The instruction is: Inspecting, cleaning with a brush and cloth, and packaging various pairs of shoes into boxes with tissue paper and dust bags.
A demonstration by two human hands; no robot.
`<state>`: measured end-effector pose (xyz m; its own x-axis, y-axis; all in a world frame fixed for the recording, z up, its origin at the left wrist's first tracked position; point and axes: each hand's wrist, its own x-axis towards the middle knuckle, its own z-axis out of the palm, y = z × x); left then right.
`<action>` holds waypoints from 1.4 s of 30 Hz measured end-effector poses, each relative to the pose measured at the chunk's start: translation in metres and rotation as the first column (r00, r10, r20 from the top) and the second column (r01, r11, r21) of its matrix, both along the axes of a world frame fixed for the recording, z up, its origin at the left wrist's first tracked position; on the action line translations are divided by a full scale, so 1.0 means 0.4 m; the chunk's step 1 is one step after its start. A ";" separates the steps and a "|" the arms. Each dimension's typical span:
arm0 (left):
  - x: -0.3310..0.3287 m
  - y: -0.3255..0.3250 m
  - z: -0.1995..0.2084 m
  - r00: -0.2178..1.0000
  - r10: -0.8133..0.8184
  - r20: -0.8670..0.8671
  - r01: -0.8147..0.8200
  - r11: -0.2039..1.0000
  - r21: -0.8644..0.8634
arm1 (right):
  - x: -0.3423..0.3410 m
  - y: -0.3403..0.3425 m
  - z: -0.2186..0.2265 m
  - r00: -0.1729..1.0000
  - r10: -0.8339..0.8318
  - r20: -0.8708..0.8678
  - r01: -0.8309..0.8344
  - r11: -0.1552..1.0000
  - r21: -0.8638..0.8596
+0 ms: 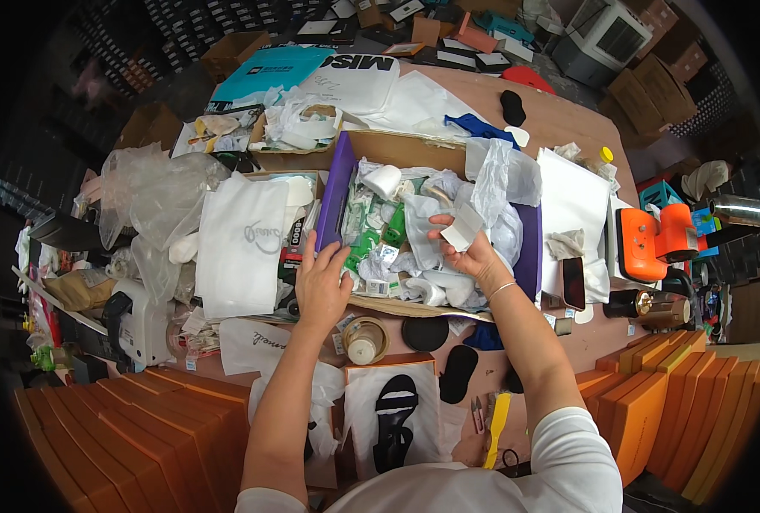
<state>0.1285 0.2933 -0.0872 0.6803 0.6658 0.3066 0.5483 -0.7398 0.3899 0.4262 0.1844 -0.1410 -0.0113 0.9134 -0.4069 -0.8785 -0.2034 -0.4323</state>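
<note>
The right hand [477, 258] pinches one small creased white paper slip [462, 227], its long axis slanting away rightward, above a purple-sided cardboard box [339, 184] heaped with crumpled white wrappings [506, 235]. The left hand [322, 286], open, spreads its fingers at the box's near-left corner; one black strappy sandal [393, 445] lies nearer the person.

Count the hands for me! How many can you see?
2. The left hand is at the near left corner of the purple box, fingers spread. The right hand holds a small white paper over the box.
</note>
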 end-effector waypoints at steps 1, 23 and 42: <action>-0.002 0.001 -0.003 1.000 0.001 0.005 -0.001 1.000 0.007 | -0.004 0.001 0.007 1.000 0.000 -0.003 0.000 0.999 0.042; -0.005 -0.003 0.000 0.999 0.020 -0.034 -0.021 0.999 -0.038 | -0.329 0.389 0.272 -0.045 -0.175 0.984 -0.167 0.972 0.165; 0.002 -0.003 -0.004 0.999 0.026 0.028 -0.026 0.999 -0.026 | -0.119 0.033 0.049 0.473 0.176 0.863 -0.193 0.977 -0.094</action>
